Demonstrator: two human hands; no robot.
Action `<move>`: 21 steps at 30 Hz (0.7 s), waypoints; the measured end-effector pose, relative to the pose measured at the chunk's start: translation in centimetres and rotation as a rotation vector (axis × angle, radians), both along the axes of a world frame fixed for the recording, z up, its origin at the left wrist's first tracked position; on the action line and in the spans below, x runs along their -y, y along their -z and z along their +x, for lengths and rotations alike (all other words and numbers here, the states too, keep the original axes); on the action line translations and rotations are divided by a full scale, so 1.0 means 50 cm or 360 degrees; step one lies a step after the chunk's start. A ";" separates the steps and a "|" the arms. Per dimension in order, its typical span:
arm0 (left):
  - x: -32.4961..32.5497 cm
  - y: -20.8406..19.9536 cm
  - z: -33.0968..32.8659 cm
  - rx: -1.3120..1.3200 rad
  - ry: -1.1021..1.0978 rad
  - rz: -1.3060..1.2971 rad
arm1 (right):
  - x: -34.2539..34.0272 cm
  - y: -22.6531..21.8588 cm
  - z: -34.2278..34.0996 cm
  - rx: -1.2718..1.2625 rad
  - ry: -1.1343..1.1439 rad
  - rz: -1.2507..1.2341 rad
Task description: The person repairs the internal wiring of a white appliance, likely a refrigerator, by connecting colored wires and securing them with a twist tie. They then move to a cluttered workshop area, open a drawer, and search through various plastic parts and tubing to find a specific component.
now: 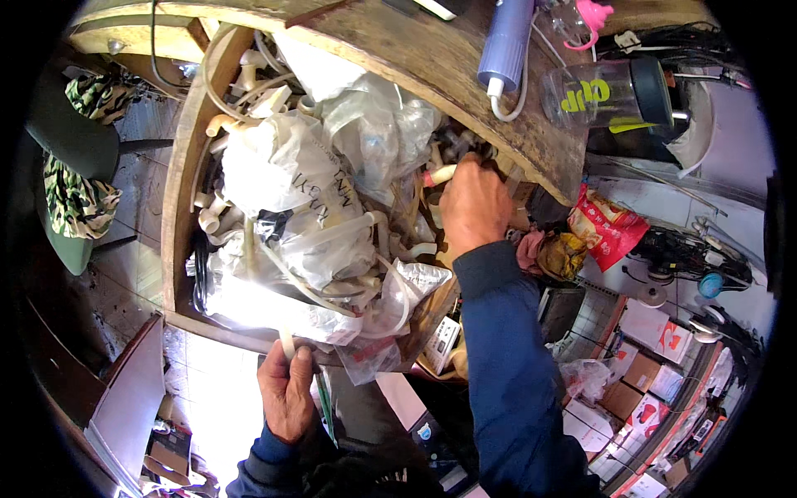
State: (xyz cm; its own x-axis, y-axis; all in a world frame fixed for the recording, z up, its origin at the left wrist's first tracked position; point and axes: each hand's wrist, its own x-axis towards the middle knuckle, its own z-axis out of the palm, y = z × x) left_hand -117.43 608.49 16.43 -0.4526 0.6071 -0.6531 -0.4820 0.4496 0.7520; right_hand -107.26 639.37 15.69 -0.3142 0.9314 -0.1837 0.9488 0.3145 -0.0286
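An open wooden drawer (176, 241) is crowded with clear plastic bags (286, 166) and pale plastic pipe fittings and tubes. At its front edge my left hand (286, 390) is closed, thumb against fingers, on a short whitish tube (287, 344) that points up. My right hand (477, 203) reaches into the drawer's right side, knuckles up, with its fingertips hidden below. Just left of it lies a cream tube piece with a red end (438, 175); I cannot make out whether the fingers touch it. Bright glare whitens the bag nearest my left hand.
Above the drawer, the worn wooden tabletop (398, 50) carries a blue cylinder (506, 41) and a clear bottle with a dark lid (614, 93). A red packet (606, 226) lies to the right, boxes (656, 332) lower right. A camouflage-covered chair (79, 199) stands left.
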 end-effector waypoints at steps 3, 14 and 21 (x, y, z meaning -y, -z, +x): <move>0.042 0.006 -0.017 -0.0001 -0.0161 -0.0050 | 0.039 0.005 0.010 0.0015 -0.0134 0.0028; 0.098 0.019 -0.085 0.0009 -0.0194 -0.0116 | 0.160 -0.004 0.104 -0.1325 0.0770 -0.0563; 0.104 0.026 -0.079 0.0117 -0.0157 -0.0074 | 0.167 -0.020 0.114 -0.1737 0.0929 -0.0957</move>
